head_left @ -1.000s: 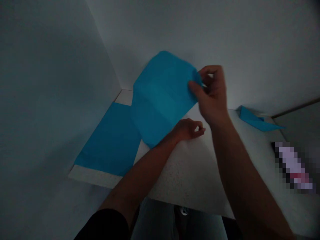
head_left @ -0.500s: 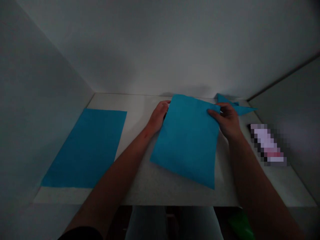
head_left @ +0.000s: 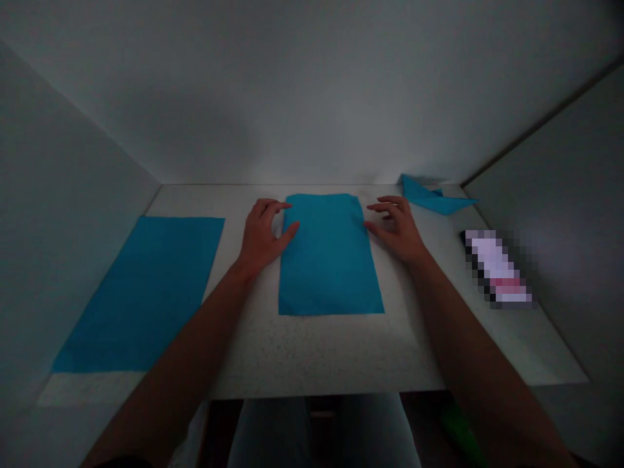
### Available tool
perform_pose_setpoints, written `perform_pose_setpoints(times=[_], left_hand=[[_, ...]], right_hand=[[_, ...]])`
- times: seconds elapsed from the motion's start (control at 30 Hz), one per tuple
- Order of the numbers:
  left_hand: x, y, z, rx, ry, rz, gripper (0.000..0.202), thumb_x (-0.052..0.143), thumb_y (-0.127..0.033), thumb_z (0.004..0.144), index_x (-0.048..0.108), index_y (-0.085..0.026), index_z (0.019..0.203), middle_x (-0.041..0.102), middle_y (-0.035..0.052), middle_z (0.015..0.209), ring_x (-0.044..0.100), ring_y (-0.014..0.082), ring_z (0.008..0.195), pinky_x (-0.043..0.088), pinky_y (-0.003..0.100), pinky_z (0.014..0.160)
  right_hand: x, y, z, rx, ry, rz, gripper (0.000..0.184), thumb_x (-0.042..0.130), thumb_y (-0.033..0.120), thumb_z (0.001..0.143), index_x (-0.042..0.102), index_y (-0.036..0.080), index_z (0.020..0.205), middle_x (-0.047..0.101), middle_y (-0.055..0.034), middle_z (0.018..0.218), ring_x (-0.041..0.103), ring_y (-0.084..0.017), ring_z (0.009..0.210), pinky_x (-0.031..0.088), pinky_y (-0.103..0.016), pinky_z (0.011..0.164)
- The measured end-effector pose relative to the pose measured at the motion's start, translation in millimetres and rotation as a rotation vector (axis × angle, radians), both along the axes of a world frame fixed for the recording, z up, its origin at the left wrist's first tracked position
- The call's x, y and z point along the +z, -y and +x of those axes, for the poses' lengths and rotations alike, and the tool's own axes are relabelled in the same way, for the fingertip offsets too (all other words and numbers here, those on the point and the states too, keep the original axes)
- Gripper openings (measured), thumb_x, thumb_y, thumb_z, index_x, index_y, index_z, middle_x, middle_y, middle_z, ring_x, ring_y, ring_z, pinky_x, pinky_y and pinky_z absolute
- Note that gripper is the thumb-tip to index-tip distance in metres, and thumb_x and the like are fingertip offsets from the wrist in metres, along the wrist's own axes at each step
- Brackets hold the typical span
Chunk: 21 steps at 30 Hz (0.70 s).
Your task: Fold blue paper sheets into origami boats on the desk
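Note:
A blue sheet of paper [head_left: 326, 266] lies flat on the pale tabletop [head_left: 312, 357], squarely in front of me. At its left edge is my left hand [head_left: 266, 231], fingers apart, with the thumb and a fingertip over the paper's margin. My right hand [head_left: 394, 224] hovers by the opposite edge, its fingers spread and its thumb close to the paper; whether the thumb touches it I cannot tell. Neither hand grips anything.
A larger blue sheet [head_left: 146, 292] lies on the table's left side. Near the back right corner sits a folded blue paper boat [head_left: 433, 198]. A phone with a blurred screen [head_left: 497, 266] lies at the right. Walls border the back and both sides.
The blue sheet that was held up and tilted by both hands now lies flat on the table. My right hand has let go of its corner, and the view has shifted slightly.

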State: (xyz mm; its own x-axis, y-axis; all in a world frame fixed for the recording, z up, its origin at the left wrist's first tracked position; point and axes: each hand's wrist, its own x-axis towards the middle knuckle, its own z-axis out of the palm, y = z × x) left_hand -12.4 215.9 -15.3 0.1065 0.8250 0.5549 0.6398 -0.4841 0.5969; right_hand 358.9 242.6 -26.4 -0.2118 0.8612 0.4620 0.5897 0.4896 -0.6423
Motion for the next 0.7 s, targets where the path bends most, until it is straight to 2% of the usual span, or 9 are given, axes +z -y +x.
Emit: perform_pose_setpoints(times=[0.1, 0.2, 0.3, 0.37, 0.47, 0.53, 0.57, 0.63, 0.7], left_hand=[[2.8, 13.7, -6.3, -0.184, -0.224, -0.126, 0.07, 0.084, -0.064, 0.09, 0.071, -0.025, 0.146, 0.07, 0.0162, 0.148, 0.063, 0.0385, 0.139, 0.046, 0.058, 0.123], [6.4, 20.0, -5.2, -0.291, -0.399, -0.26, 0.092, 0.084, -0.074, 0.087, 0.061, -0.024, 0.161, 0.059, 0.017, 0.168, 0.053, 0.0427, 0.155, 0.035, 0.062, 0.133], [8.4, 20.1, -3.5, -0.3, -0.442, -0.302, 0.093, 0.083, -0.074, 0.088, 0.061, -0.024, 0.163, 0.057, 0.0156, 0.171, 0.051, 0.0422, 0.158, 0.032, 0.062, 0.136], [7.9, 18.6, -3.6, -0.288, -0.417, -0.287, 0.085, 0.083, -0.071, 0.09, 0.064, -0.026, 0.16, 0.06, 0.0145, 0.169, 0.054, 0.0413, 0.156, 0.034, 0.062, 0.134], [5.3, 15.4, -4.3, -0.279, -0.334, -0.246, 0.059, 0.082, -0.062, 0.095, 0.077, -0.028, 0.144, 0.073, 0.0119, 0.153, 0.064, 0.0388, 0.146, 0.04, 0.062, 0.129], [4.2, 13.4, -3.7, -0.27, -0.224, -0.244, 0.038, 0.078, -0.056, 0.099, 0.084, -0.028, 0.124, 0.084, 0.0094, 0.13, 0.075, 0.0348, 0.127, 0.049, 0.059, 0.121], [4.2, 12.8, -2.8, -0.254, -0.138, -0.258, 0.033, 0.078, -0.056, 0.099, 0.085, -0.027, 0.114, 0.086, 0.0082, 0.117, 0.079, 0.032, 0.114, 0.054, 0.056, 0.113], [5.2, 12.9, 0.5, -0.214, 0.103, -0.309, 0.037, 0.079, -0.061, 0.097, 0.082, -0.024, 0.101, 0.083, 0.006, 0.097, 0.078, 0.0256, 0.089, 0.062, 0.046, 0.092], [7.1, 14.6, 5.7, -0.205, 0.384, -0.355, 0.046, 0.082, -0.068, 0.093, 0.076, -0.023, 0.096, 0.078, 0.004, 0.086, 0.073, 0.0204, 0.075, 0.061, 0.035, 0.072]], right_hand=[[10.2, 9.0, -6.4, 0.151, 0.215, 0.002, 0.055, 0.084, 0.059, 0.095, 0.074, 0.031, 0.141, 0.068, -0.0154, 0.154, 0.065, -0.038, 0.144, 0.05, -0.064, 0.118], [16.2, 15.3, -10.7, 0.258, 0.405, -0.09, 0.075, 0.084, 0.067, 0.092, 0.066, 0.033, 0.157, 0.062, -0.0141, 0.167, 0.058, -0.044, 0.153, 0.038, -0.069, 0.126], [18.3, 16.5, -11.6, 0.297, 0.492, -0.148, 0.084, 0.083, 0.073, 0.09, 0.063, 0.034, 0.162, 0.06, -0.0125, 0.17, 0.056, -0.047, 0.156, 0.035, -0.07, 0.127], [19.7, 15.5, -11.7, 0.3, 0.484, -0.156, 0.08, 0.081, 0.072, 0.091, 0.066, 0.033, 0.159, 0.062, -0.0121, 0.169, 0.057, -0.047, 0.154, 0.036, -0.07, 0.126], [23.6, 14.3, -12.9, 0.289, 0.402, -0.148, 0.054, 0.076, 0.065, 0.099, 0.078, 0.033, 0.143, 0.073, -0.0102, 0.156, 0.065, -0.043, 0.146, 0.038, -0.068, 0.124], [26.8, 14.9, -14.8, 0.295, 0.295, -0.154, 0.037, 0.072, 0.061, 0.103, 0.085, 0.032, 0.121, 0.084, -0.0081, 0.132, 0.076, -0.038, 0.127, 0.045, -0.063, 0.117], [28.3, 15.7, -16.1, 0.286, 0.214, -0.167, 0.035, 0.072, 0.061, 0.104, 0.086, 0.03, 0.11, 0.086, -0.0069, 0.117, 0.079, -0.034, 0.113, 0.05, -0.059, 0.11], [30.6, 18.1, -19.2, 0.226, -0.001, -0.222, 0.039, 0.076, 0.065, 0.1, 0.081, 0.027, 0.091, 0.082, -0.0041, 0.091, 0.076, -0.027, 0.087, 0.058, -0.048, 0.089], [32.0, 20.6, -23.2, 0.13, -0.252, -0.283, 0.048, 0.082, 0.072, 0.092, 0.073, 0.026, 0.081, 0.073, -0.0014, 0.077, 0.068, -0.022, 0.072, 0.056, -0.039, 0.07]])
